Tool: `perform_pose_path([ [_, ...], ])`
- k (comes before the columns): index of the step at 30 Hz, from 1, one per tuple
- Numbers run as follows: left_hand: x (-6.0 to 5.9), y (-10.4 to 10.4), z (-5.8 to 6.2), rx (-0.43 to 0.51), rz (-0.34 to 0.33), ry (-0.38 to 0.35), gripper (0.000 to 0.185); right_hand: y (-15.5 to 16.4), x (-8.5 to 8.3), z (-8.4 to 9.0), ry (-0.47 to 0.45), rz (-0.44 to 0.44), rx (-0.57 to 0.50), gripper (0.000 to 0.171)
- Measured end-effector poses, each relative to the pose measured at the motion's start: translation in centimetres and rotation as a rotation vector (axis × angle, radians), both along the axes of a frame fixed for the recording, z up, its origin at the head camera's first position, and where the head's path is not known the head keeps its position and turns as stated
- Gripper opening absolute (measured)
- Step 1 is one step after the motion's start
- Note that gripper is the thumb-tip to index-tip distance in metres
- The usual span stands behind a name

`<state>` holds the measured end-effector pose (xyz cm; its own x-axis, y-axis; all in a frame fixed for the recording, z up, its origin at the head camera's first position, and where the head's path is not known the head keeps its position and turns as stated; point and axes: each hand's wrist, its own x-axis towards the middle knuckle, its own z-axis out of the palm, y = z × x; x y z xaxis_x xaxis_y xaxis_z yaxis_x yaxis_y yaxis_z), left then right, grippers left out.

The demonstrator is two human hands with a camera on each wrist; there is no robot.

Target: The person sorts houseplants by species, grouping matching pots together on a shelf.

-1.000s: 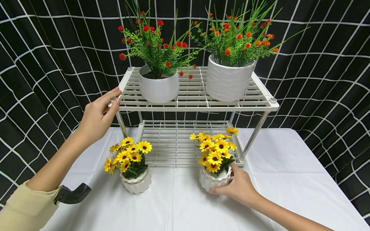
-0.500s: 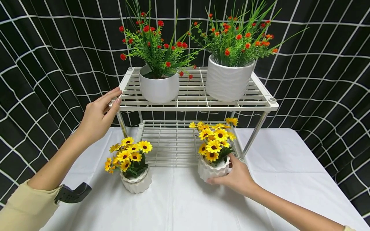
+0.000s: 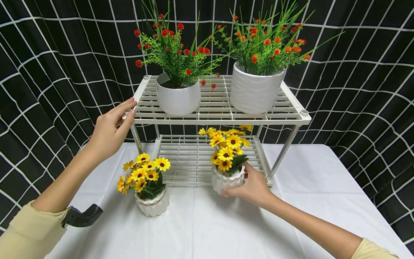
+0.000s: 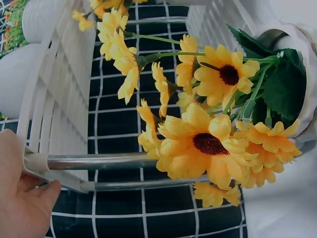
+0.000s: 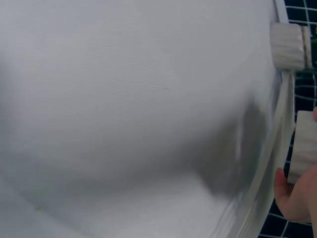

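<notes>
Within right hand point(image 3: 253, 187), fluted ceramic-looking pot point(image 3: 225, 182)

This looks like a curtained-off spot arranged as a small stage; what kind of building holds it cannot be told. Beyond the grip of the right hand point(image 3: 250, 187) and out to both sides hangs black gridded cloth point(image 3: 352, 77), below lies a white tablecloth point(image 3: 194, 230), and just beyond stands a white rack point(image 3: 207, 122) bearing potted plants point(image 3: 257, 88).

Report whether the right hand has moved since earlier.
Yes: against the lower shelf, the right hand has moved left and up in the head view.
</notes>
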<state>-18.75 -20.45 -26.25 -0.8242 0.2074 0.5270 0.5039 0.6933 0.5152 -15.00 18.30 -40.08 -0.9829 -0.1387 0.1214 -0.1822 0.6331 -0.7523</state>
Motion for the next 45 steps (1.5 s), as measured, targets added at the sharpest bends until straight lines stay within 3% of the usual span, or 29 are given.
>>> perform_pose_path([
  [20, 0.0, 0.0, 0.0, 0.001, 0.000, -0.015, 0.047, -5.7, -3.6, -0.4, 0.014, 0.025, -0.034, 0.094],
  [25, 0.1, 0.1, 0.1, 0.003, -0.002, -0.012, 0.047, -7.3, -4.1, -0.7, -0.007, 0.021, -0.041, 0.096],
  [34, 0.1, 0.1, 0.1, -0.001, 0.003, -0.008, 0.047, -10.0, -5.0, -1.6, -0.049, 0.056, -0.164, 0.097],
  [45, 0.2, 0.1, 0.1, 0.010, 0.001, -0.023, 0.047, -12.7, -5.8, -2.6, -0.053, 0.037, -0.156, 0.092],
])
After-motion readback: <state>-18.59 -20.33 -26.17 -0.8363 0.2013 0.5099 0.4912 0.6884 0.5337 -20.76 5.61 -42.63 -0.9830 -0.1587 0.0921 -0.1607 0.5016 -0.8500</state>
